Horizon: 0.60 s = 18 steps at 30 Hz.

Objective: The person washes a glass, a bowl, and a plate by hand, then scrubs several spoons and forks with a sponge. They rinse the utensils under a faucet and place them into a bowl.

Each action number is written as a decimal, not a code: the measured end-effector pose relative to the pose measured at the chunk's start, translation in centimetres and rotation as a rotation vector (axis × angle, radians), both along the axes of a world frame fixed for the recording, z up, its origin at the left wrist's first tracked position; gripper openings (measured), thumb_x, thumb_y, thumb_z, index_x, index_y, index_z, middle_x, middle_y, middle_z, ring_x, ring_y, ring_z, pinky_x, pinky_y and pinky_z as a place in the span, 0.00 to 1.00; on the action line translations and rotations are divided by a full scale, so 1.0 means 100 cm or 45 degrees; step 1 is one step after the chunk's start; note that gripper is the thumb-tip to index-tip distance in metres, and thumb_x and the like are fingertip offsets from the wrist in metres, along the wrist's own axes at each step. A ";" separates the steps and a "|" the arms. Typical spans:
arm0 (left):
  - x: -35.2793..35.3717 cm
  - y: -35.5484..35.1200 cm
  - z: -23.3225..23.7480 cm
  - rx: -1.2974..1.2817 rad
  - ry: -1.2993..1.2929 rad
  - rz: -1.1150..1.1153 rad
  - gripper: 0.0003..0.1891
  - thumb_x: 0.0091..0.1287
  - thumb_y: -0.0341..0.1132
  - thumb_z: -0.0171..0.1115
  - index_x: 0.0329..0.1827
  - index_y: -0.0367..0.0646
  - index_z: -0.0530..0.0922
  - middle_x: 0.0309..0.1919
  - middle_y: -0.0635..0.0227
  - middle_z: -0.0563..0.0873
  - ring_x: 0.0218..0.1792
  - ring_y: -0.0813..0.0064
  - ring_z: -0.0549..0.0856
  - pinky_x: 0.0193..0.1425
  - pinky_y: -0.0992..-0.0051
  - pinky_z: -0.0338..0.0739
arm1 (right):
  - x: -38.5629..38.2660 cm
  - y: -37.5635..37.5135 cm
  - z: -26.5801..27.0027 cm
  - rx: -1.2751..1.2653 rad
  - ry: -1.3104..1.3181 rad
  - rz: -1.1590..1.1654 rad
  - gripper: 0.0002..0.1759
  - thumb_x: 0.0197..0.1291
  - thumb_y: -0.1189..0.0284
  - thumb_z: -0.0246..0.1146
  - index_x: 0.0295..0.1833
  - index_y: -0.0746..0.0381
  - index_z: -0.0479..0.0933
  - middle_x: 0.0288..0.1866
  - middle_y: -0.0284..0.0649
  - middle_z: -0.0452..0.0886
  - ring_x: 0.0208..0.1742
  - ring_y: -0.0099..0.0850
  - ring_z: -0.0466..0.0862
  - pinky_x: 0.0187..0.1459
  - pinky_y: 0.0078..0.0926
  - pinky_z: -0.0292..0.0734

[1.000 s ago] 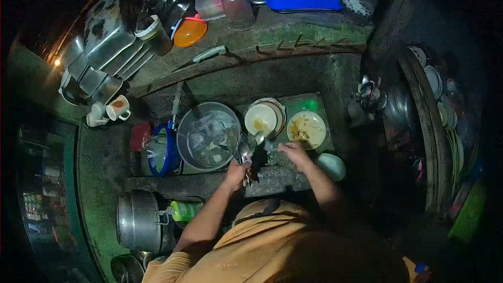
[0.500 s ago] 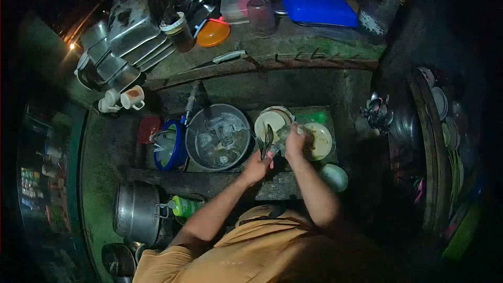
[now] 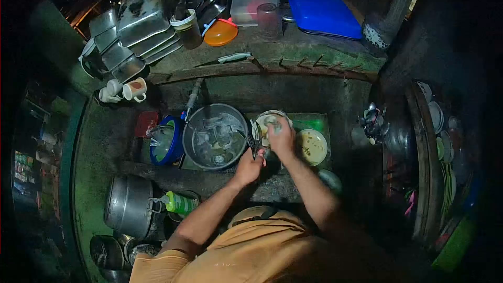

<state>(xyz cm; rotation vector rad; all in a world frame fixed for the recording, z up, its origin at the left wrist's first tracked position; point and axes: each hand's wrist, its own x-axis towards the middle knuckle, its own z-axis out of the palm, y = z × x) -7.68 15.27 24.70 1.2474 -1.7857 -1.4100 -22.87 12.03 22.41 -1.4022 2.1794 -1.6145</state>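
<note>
The metal basin (image 3: 215, 137) of water sits at ten o'clock from my hands. The plate (image 3: 260, 126) lies just beside its rim at twelve, with a soiled plate (image 3: 313, 147) at two. My right hand (image 3: 281, 137) is curled down on the near plate; whether it grips anything I cannot tell. My left hand (image 3: 249, 167) is closed round a bunch of spoons (image 3: 255, 144), heads up. I judge them stiff, light and slippery, best gripped low on the handles.

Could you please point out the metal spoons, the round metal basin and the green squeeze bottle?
Metal spoons (image 3: 255, 144): head view, middle of bunch.
Round metal basin (image 3: 215, 106): head view, rim.
Green squeeze bottle (image 3: 183, 203): head view, body.
</note>
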 end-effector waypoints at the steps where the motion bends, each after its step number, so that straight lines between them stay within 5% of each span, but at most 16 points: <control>1: 0.001 0.000 -0.001 0.024 0.019 -0.004 0.09 0.67 0.26 0.50 0.49 0.34 0.72 0.25 0.65 0.79 0.27 0.70 0.80 0.35 0.68 0.74 | -0.005 -0.004 -0.002 0.074 -0.114 0.007 0.16 0.50 0.64 0.69 0.41 0.61 0.77 0.37 0.52 0.80 0.41 0.50 0.80 0.45 0.42 0.75; 3: -0.003 -0.003 0.012 0.025 0.077 0.018 0.08 0.66 0.27 0.51 0.45 0.35 0.73 0.24 0.66 0.79 0.24 0.73 0.78 0.33 0.71 0.73 | -0.012 -0.004 0.008 0.064 -0.329 -0.018 0.14 0.54 0.66 0.67 0.41 0.64 0.77 0.36 0.49 0.82 0.39 0.46 0.82 0.46 0.41 0.76; 5: 0.001 -0.008 0.016 0.288 0.125 -0.008 0.08 0.67 0.29 0.50 0.42 0.35 0.76 0.23 0.70 0.80 0.21 0.80 0.75 0.27 0.75 0.69 | -0.023 0.005 0.019 -0.186 -1.952 0.155 0.12 0.60 0.67 0.60 0.42 0.66 0.77 0.37 0.45 0.83 0.40 0.42 0.83 0.47 0.41 0.78; 6: 0.002 -0.010 0.017 0.473 0.253 0.033 0.05 0.63 0.26 0.52 0.39 0.37 0.75 0.22 0.72 0.78 0.17 0.83 0.71 0.22 0.77 0.65 | -0.034 0.006 0.007 -0.302 -2.292 0.745 0.15 0.65 0.66 0.52 0.43 0.67 0.76 0.39 0.44 0.83 0.42 0.41 0.83 0.48 0.43 0.78; 7: 0.004 -0.014 0.016 0.470 0.260 0.032 0.05 0.63 0.26 0.52 0.39 0.37 0.75 0.22 0.72 0.78 0.17 0.83 0.71 0.22 0.77 0.65 | -0.036 0.008 -0.008 -0.302 -2.284 0.748 0.15 0.65 0.66 0.52 0.43 0.67 0.76 0.39 0.44 0.83 0.42 0.41 0.83 0.48 0.43 0.78; 9: 0.011 -0.022 0.014 1.162 0.783 0.105 0.03 0.63 0.25 0.53 0.37 0.42 0.72 0.19 0.72 0.72 0.16 0.83 0.68 0.19 0.80 0.63 | -0.023 0.021 0.015 -0.152 -2.536 0.666 0.18 0.66 0.62 0.49 0.43 0.65 0.76 0.37 0.45 0.82 0.42 0.40 0.83 0.46 0.44 0.78; 11: 0.018 -0.025 0.009 1.370 0.926 0.100 0.05 0.61 0.24 0.55 0.38 0.44 0.71 0.17 0.76 0.68 0.14 0.85 0.65 0.18 0.81 0.59 | -0.023 0.023 -0.007 -0.218 -2.662 0.721 0.17 0.66 0.63 0.48 0.45 0.65 0.77 0.38 0.46 0.82 0.42 0.40 0.83 0.49 0.42 0.78; 12: 0.022 -0.025 0.005 1.514 0.977 -0.015 0.06 0.61 0.24 0.55 0.38 0.44 0.71 0.17 0.76 0.67 0.14 0.85 0.64 0.17 0.81 0.58 | -0.026 0.023 -0.013 0.033 -1.675 0.634 0.18 0.66 0.63 0.48 0.47 0.65 0.77 0.39 0.47 0.82 0.43 0.41 0.83 0.51 0.42 0.78; 14: 0.031 -0.020 0.001 1.646 1.013 -0.142 0.06 0.61 0.24 0.55 0.38 0.44 0.71 0.17 0.76 0.67 0.14 0.85 0.63 0.16 0.82 0.56 | -0.048 0.001 -0.059 -0.491 -2.468 2.017 0.22 0.66 0.61 0.49 0.56 0.66 0.74 0.44 0.49 0.82 0.49 0.40 0.82 0.56 0.41 0.76; 16: 0.037 -0.018 0.005 1.603 1.044 -0.157 0.06 0.60 0.23 0.55 0.37 0.44 0.70 0.16 0.76 0.67 0.14 0.85 0.63 0.16 0.82 0.56 | -0.049 0.007 -0.096 -0.488 -2.069 1.146 0.24 0.67 0.59 0.51 0.60 0.66 0.68 0.50 0.48 0.79 0.53 0.38 0.80 0.57 0.41 0.75; 18: 0.035 -0.018 0.000 1.421 0.979 -0.075 0.07 0.59 0.22 0.54 0.37 0.44 0.70 0.17 0.75 0.67 0.14 0.85 0.64 0.17 0.82 0.57 | -0.031 0.006 -0.075 -0.316 -1.893 0.942 0.24 0.67 0.59 0.52 0.60 0.66 0.69 0.51 0.47 0.79 0.54 0.37 0.79 0.57 0.39 0.75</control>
